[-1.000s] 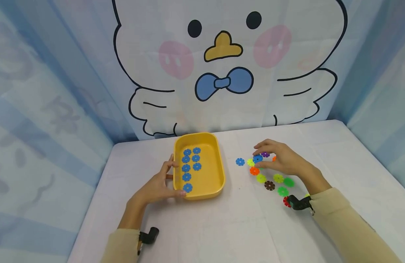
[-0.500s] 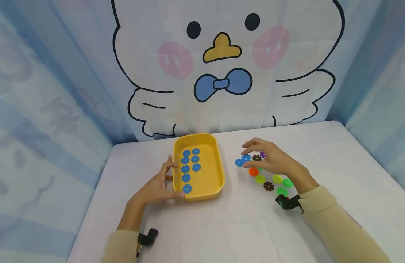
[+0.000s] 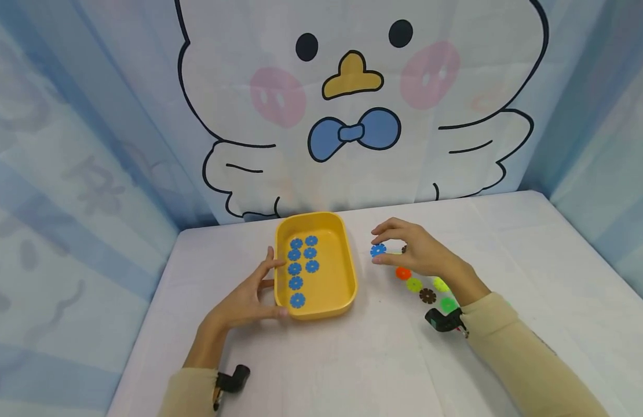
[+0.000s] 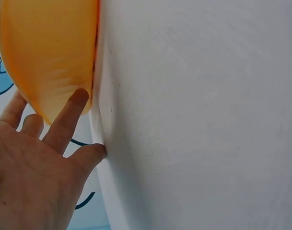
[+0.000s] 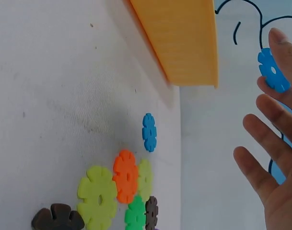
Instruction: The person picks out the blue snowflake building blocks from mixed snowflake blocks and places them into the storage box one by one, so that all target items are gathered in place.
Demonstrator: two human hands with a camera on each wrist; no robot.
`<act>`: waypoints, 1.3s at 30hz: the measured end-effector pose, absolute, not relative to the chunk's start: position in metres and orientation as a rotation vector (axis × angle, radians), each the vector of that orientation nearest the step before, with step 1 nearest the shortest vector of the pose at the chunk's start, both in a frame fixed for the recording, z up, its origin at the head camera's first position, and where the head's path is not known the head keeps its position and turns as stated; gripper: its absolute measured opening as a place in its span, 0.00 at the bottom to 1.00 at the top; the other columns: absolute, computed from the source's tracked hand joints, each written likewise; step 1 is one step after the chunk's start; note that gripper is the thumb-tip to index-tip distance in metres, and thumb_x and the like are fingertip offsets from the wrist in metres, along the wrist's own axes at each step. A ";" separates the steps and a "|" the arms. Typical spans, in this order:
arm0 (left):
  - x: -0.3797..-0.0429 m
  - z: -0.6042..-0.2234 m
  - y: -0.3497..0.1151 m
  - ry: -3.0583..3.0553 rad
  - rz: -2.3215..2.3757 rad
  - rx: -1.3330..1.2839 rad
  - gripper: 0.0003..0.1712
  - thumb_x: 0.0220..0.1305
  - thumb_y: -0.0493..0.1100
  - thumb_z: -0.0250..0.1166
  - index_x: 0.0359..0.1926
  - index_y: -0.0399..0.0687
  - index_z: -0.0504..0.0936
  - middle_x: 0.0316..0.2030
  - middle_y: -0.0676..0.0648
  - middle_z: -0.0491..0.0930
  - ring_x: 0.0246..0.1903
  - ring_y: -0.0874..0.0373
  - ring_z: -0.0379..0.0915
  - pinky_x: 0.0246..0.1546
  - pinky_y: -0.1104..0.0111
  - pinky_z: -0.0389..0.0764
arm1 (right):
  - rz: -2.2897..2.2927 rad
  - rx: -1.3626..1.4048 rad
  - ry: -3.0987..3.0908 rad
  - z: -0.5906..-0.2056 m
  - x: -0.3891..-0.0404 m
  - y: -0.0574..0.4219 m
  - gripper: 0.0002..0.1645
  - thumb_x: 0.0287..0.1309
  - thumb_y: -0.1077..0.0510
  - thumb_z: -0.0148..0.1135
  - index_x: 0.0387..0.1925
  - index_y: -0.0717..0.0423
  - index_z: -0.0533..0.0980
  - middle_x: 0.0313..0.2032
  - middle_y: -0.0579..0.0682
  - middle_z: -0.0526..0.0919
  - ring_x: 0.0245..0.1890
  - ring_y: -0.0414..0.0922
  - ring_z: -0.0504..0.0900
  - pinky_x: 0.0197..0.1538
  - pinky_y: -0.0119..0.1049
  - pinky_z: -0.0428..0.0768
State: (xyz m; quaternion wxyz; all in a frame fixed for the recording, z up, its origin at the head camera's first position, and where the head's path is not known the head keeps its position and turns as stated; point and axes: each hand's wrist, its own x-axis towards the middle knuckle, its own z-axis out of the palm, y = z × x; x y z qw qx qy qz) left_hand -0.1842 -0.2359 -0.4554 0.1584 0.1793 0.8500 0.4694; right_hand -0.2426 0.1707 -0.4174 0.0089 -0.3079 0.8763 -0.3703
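Note:
My right hand (image 3: 417, 249) pinches a blue flower-shaped plastic disc (image 5: 274, 72) between thumb and forefinger, its other fingers spread in the right wrist view. This hand is above the table, right of a shallow yellow tray (image 3: 342, 289). Several similar blue discs (image 3: 295, 282) lie in two columns in the tray's left half. My left hand (image 3: 243, 298) rests against the tray's left side with fingers extended; in the left wrist view, one fingertip (image 4: 79, 96) touches the outer wall. Another blue disc (image 5: 149, 132) lies on the table, close to the tray.
Loose flower discs lie right of the tray, including an orange disc (image 3: 403, 273), a yellow-green disc (image 3: 414, 284), a brown disc (image 3: 428, 296) and a green disc (image 3: 449, 304), partly under the right arm. A cartoon-printed curtain (image 3: 353, 174) hangs behind the white table (image 3: 353, 370).
My right hand has moved left toward the tray, carrying the pinched blue disc away from the loose discs. The left hand stays beside the tray, its thumb drawn slightly back from the near corner.

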 end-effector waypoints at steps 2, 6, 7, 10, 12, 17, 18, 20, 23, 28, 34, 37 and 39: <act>-0.184 -0.456 -0.236 2.434 1.343 0.527 0.58 0.52 0.53 0.82 0.78 0.63 0.58 0.82 0.54 0.30 0.68 0.43 0.70 0.73 0.43 0.63 | -1.170 -0.966 2.730 -0.418 -0.243 0.168 0.23 0.56 0.42 0.77 0.49 0.50 0.86 0.57 0.47 0.80 0.57 0.48 0.77 0.47 0.51 0.86; -0.186 -0.457 -0.236 2.442 1.351 0.556 0.56 0.54 0.51 0.81 0.79 0.68 0.58 0.83 0.55 0.33 0.68 0.43 0.70 0.73 0.44 0.63 | -1.181 -1.029 2.729 -0.419 -0.245 0.163 0.23 0.56 0.44 0.77 0.49 0.51 0.86 0.56 0.48 0.80 0.58 0.47 0.77 0.58 0.51 0.82; -0.186 -0.456 -0.236 2.448 1.348 0.569 0.56 0.55 0.50 0.81 0.79 0.69 0.57 0.83 0.54 0.34 0.67 0.43 0.71 0.73 0.44 0.63 | -1.187 -1.046 2.729 -0.419 -0.245 0.161 0.22 0.57 0.45 0.77 0.49 0.51 0.86 0.56 0.47 0.80 0.58 0.47 0.78 0.61 0.51 0.80; -0.187 -0.456 -0.236 2.456 1.337 0.573 0.57 0.56 0.50 0.80 0.79 0.73 0.56 0.83 0.56 0.34 0.67 0.45 0.71 0.74 0.47 0.64 | -1.215 -1.077 2.727 -0.419 -0.246 0.157 0.21 0.57 0.46 0.77 0.49 0.50 0.85 0.55 0.47 0.80 0.57 0.47 0.78 0.62 0.51 0.79; -0.187 -0.455 -0.235 2.462 1.318 0.557 0.57 0.56 0.51 0.80 0.79 0.75 0.55 0.82 0.57 0.34 0.67 0.46 0.71 0.74 0.48 0.64 | -1.231 -1.085 2.723 -0.418 -0.246 0.155 0.22 0.57 0.47 0.78 0.50 0.51 0.85 0.54 0.46 0.80 0.56 0.47 0.78 0.61 0.51 0.80; -0.189 -0.453 -0.233 2.488 1.260 0.498 0.58 0.55 0.56 0.80 0.80 0.77 0.53 0.82 0.58 0.36 0.67 0.46 0.71 0.74 0.45 0.63 | -1.236 -1.104 2.714 -0.417 -0.248 0.148 0.23 0.58 0.48 0.77 0.51 0.55 0.85 0.54 0.46 0.81 0.56 0.47 0.78 0.60 0.51 0.81; -0.189 -0.453 -0.233 2.494 1.253 0.504 0.58 0.55 0.57 0.79 0.80 0.76 0.53 0.82 0.57 0.36 0.67 0.46 0.71 0.74 0.44 0.63 | -1.234 -1.113 2.716 -0.417 -0.249 0.147 0.23 0.58 0.48 0.76 0.51 0.55 0.85 0.54 0.46 0.81 0.55 0.47 0.79 0.59 0.52 0.81; -0.191 -0.453 -0.233 2.511 1.239 0.515 0.58 0.55 0.58 0.79 0.79 0.78 0.54 0.83 0.55 0.35 0.68 0.46 0.71 0.74 0.43 0.62 | -1.226 -1.126 2.718 -0.415 -0.250 0.145 0.23 0.58 0.48 0.76 0.51 0.54 0.85 0.53 0.46 0.81 0.55 0.47 0.79 0.60 0.51 0.81; -0.193 -0.452 -0.232 2.518 1.251 0.545 0.57 0.54 0.59 0.79 0.79 0.79 0.55 0.83 0.53 0.31 0.70 0.46 0.69 0.75 0.43 0.60 | -1.219 -1.134 2.708 -0.414 -0.251 0.140 0.23 0.58 0.47 0.76 0.51 0.53 0.85 0.53 0.45 0.81 0.55 0.46 0.79 0.61 0.51 0.81; -0.194 -0.455 -0.233 2.517 1.265 0.578 0.56 0.55 0.57 0.79 0.79 0.76 0.56 0.83 0.55 0.32 0.70 0.47 0.68 0.74 0.46 0.63 | -1.223 -1.124 2.679 -0.414 -0.252 0.128 0.22 0.59 0.46 0.76 0.52 0.50 0.85 0.53 0.43 0.81 0.55 0.43 0.79 0.62 0.47 0.81; -0.183 -0.458 -0.236 2.493 1.269 0.508 0.58 0.56 0.56 0.79 0.81 0.70 0.53 0.82 0.58 0.34 0.66 0.48 0.73 0.72 0.46 0.67 | -1.212 -1.205 2.616 -0.419 -0.249 0.103 0.19 0.61 0.45 0.74 0.51 0.46 0.85 0.52 0.42 0.82 0.54 0.42 0.79 0.62 0.44 0.81; -0.182 -0.458 -0.236 2.506 1.261 0.511 0.59 0.57 0.56 0.78 0.82 0.67 0.53 0.82 0.58 0.34 0.65 0.48 0.74 0.71 0.47 0.68 | -1.202 -1.221 2.603 -0.420 -0.249 0.094 0.19 0.60 0.45 0.74 0.51 0.46 0.85 0.51 0.42 0.82 0.54 0.42 0.78 0.62 0.43 0.80; -0.183 -0.457 -0.235 2.512 1.260 0.518 0.58 0.57 0.55 0.78 0.82 0.67 0.53 0.82 0.59 0.34 0.65 0.49 0.74 0.71 0.47 0.68 | -1.199 -1.211 2.606 -0.420 -0.250 0.090 0.19 0.60 0.45 0.75 0.50 0.46 0.85 0.51 0.41 0.82 0.54 0.42 0.78 0.62 0.43 0.81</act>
